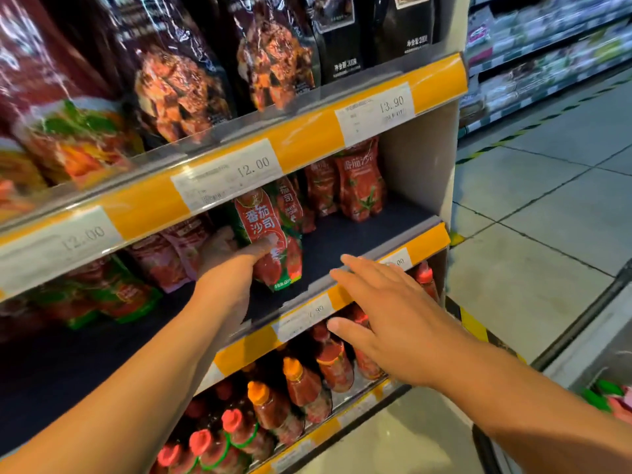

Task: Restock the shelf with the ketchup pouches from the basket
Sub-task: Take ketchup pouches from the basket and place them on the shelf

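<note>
My left hand point(228, 268) reaches into the middle shelf point(345, 244) and grips a red and green ketchup pouch point(270, 234) that stands upright near the shelf's front. More ketchup pouches point(355, 186) stand at the back right of that shelf, and others point(113, 292) lie to the left. My right hand point(383, 313) hovers in front of the shelf edge with fingers spread and straight, holding nothing. At the lower right, part of the basket point(581, 323) shows, with green and pink packs point(612, 398) inside.
The upper shelf holds dark snack bags point(178, 87) behind a yellow price rail point(307, 135). Red sauce bottles point(301, 381) fill the bottom shelf. Tiled aisle floor point(533, 213) lies to the right, with another stocked shelf unit point(547, 53) beyond it.
</note>
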{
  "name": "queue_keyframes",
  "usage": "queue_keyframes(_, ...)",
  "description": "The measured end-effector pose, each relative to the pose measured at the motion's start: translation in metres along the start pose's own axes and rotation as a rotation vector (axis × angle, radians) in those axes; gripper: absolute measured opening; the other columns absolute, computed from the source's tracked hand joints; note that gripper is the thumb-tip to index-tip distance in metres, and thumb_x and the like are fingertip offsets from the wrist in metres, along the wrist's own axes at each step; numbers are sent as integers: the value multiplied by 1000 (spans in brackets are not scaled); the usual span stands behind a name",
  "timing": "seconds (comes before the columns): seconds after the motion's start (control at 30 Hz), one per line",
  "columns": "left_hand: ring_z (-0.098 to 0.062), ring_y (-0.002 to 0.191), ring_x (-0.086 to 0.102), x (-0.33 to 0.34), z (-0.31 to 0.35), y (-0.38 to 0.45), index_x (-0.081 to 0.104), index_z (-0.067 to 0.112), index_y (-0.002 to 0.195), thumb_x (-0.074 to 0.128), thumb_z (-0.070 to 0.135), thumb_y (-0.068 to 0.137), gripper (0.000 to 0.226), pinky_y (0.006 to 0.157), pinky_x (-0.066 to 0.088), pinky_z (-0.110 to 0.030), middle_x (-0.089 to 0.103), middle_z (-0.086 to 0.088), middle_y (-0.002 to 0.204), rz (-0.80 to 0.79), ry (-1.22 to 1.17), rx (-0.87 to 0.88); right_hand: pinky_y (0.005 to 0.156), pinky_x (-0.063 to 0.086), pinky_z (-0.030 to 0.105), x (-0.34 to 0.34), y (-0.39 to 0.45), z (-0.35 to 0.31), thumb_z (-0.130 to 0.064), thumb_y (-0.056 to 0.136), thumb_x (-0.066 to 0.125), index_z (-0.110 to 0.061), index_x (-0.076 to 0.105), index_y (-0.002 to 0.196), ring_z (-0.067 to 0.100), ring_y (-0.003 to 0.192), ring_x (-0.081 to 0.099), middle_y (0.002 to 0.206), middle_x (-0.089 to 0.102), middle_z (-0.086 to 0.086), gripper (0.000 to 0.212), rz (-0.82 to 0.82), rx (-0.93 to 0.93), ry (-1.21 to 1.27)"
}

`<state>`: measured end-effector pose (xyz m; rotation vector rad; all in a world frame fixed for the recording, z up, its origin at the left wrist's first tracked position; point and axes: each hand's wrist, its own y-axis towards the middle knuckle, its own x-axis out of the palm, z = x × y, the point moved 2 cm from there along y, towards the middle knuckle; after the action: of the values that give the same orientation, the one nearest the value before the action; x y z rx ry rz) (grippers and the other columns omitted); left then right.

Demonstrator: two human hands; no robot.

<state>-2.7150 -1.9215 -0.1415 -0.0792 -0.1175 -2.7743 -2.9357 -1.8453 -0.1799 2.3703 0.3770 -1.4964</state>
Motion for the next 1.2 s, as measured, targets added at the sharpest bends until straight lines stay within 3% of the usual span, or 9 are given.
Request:
queue_keyframes(0.1, -30, 120, 68, -12, -22, 30, 60, 9, 139, 99, 46, 35, 117, 106, 52, -53, 69, -11, 135, 27, 66, 15, 132, 2, 43, 20, 20, 7, -71, 101, 38, -38, 11, 167, 8, 162, -7, 176, -2, -13, 79, 8, 22, 12)
queue_keyframes(0.2, -26, 111, 72, -11, -25, 27, 73, 21, 107, 96, 25, 59, 53, 105, 53, -51, 77, -2, 115, 23, 67, -20, 133, 2, 45, 38, 22, 13, -68, 102, 39, -39, 8, 167, 5, 160, -15, 176, -6, -15, 77, 58, 45, 33)
queue_keyframes(0.27, -23, 105, 73, -6, -28, 27, 73, 21, 97, 87, 4, 75, 31, 105, 53, -48, 79, 2, 105, 15, 39, -18, 133, 3, 46, 44, 21, 13, -67, 103, 41, -39, 6, 167, 4, 159, -18, 176, -7, -16, 78, 87, 46, 41)
queue_keyframes(0.43, -19, 109, 73, 0, -34, 34, 74, 24, 101, 83, -2, 79, 35, 97, 56, -40, 78, -2, 115, 0, 31, 19, 133, 6, 46, 45, 21, 12, -65, 103, 43, -38, 7, 167, 4, 159, -18, 175, -6, -16, 78, 99, 53, 46)
queue_keyframes(0.53, -8, 104, 72, 4, -33, 31, 70, 29, 98, 82, 0, 83, 35, 82, 56, -25, 76, 10, 106, -35, 89, 80, 133, 5, 45, 46, 21, 13, -65, 103, 44, -38, 5, 167, 4, 159, -20, 175, -8, -16, 80, 102, 40, 36)
queue_keyframes(0.63, -4, 104, 67, 0, -35, 29, 65, 35, 97, 83, 8, 85, 35, 90, 53, -30, 69, 18, 105, -53, 265, 145, 133, 1, 43, 47, 22, 17, -64, 103, 44, -39, 3, 167, 4, 158, -21, 175, -9, -16, 80, 101, 27, 25)
queue_keyframes(0.8, -15, 120, 60, -11, -43, 28, 57, 21, 140, 86, 19, 83, 64, 104, 51, -40, 63, 8, 130, -16, 588, 173, 133, 2, 45, 47, 21, 19, -64, 103, 46, -38, 5, 167, 3, 158, -21, 175, -7, -16, 80, 107, 12, 37)
queue_keyframes(0.97, -17, 103, 68, -4, -39, 36, 64, 12, 126, 90, 18, 77, 56, 86, 57, -33, 71, 0, 114, 35, 619, 213, 133, 1, 43, 47, 21, 20, -62, 103, 46, -37, 5, 167, 4, 158, -21, 176, -8, -15, 80, 103, 3, 33)
queue_keyframes(1.2, -13, 95, 71, 8, -39, 41, 71, 22, 110, 90, 25, 78, 36, 78, 57, -28, 74, 5, 107, 32, 716, 275, 133, 1, 43, 47, 21, 19, -61, 103, 48, -37, 4, 167, 5, 159, -21, 176, -8, -14, 81, 108, 0, 25)
